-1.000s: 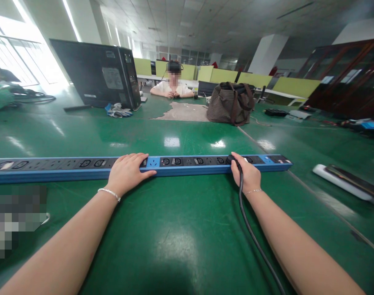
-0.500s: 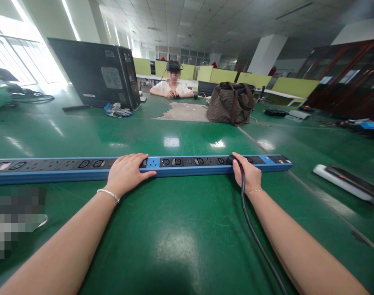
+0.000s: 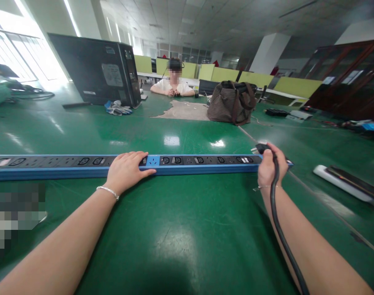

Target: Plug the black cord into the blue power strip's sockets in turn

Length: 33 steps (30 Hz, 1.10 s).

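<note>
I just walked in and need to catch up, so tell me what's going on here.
A person's left hand lies across a long blue-and-black power strip on a glossy green surface. The right hand grips a black plug near the strip's right end; its metal prongs are bare, pointing left, so it sits in no socket. A thick black cable runs down from that hand. Across the surface, another person sits beyond a brown fabric bag.
</note>
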### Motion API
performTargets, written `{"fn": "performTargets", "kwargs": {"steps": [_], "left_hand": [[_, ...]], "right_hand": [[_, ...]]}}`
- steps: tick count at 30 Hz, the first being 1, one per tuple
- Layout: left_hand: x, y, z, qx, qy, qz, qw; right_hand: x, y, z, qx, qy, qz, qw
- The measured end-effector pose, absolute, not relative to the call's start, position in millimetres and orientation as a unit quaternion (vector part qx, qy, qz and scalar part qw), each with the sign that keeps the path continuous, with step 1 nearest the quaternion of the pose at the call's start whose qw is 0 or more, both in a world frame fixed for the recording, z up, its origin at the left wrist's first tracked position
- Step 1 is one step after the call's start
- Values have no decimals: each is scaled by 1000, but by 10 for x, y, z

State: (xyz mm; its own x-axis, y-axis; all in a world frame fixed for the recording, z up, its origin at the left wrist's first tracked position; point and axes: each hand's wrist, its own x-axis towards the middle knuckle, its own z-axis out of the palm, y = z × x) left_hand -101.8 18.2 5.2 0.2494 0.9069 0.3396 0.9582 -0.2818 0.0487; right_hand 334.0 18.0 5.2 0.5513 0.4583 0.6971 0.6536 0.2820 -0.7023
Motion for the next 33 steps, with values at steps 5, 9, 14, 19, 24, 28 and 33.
{"fn": "performTargets", "kwargs": {"steps": [5, 9, 14, 19, 24, 28, 33], "left_hand": [[-1020, 173, 55, -785, -594, -146, 96], [-1026, 179, 51, -787, -591, -142, 101], [-1029, 189, 49, -786, -594, -148, 84], [-1021, 175, 66, -787, -594, -141, 90], [-1022, 177, 61, -787, -593, -140, 91], [-1025, 181, 53, -786, -595, -146, 90], [-1026, 179, 58, -785, -597, -136, 93]], "right_hand": [[3808, 121, -43, -625, -467, -119, 614], [4053, 109, -136, -651, -484, -102, 576], [4052, 131, -139, -653, -539, -112, 521], [4028, 121, -88, -660, -580, -124, 461], [4073, 105, -61, -673, -601, -135, 409], [4062, 89, -45, -681, -597, -135, 401], [4068, 83, -33, -680, -597, -136, 403]]}}
